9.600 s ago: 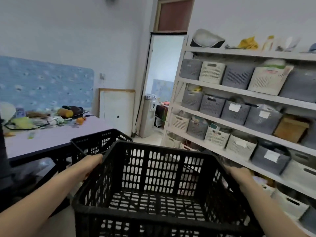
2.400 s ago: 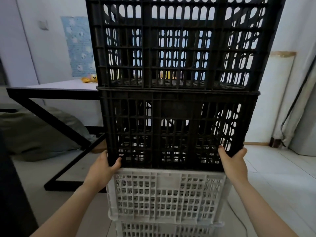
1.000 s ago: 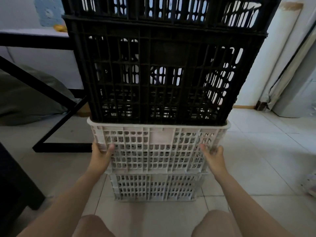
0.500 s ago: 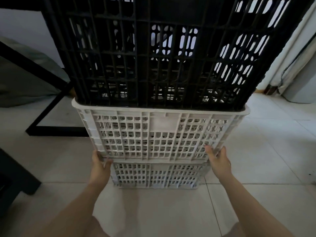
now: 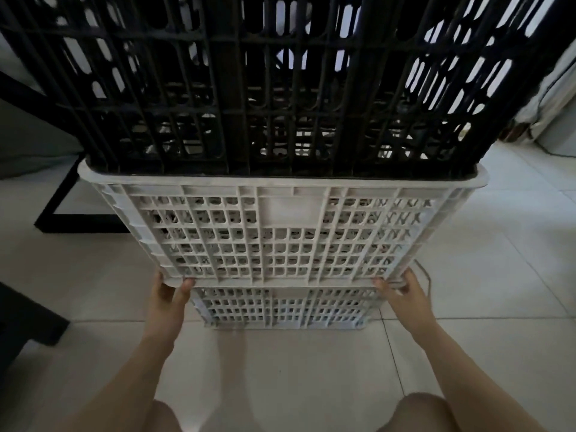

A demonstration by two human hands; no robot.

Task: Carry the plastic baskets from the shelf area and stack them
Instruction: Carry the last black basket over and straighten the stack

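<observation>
A tall stack of plastic baskets fills the view. A black slatted basket (image 5: 280, 88) sits in a white lattice basket (image 5: 280, 232), which rests on a lower white basket (image 5: 286, 307) on the tiled floor. My left hand (image 5: 170, 291) grips the bottom left corner of the upper white basket, thumb on its front. My right hand (image 5: 403, 293) holds the bottom right corner the same way. The upper white basket leans toward me, its lower edge overhanging the basket beneath.
A black table frame (image 5: 62, 213) stands on the floor at the left, with a dark object (image 5: 25, 325) nearer me. A cable (image 5: 425, 275) curls behind the stack at the right. My knees (image 5: 427, 413) show at the bottom edge. Pale tiles lie all around.
My hands have slid down from the white basket's sides to its bottom corners. The view has dropped lower and closer, and the stack now looms over me.
</observation>
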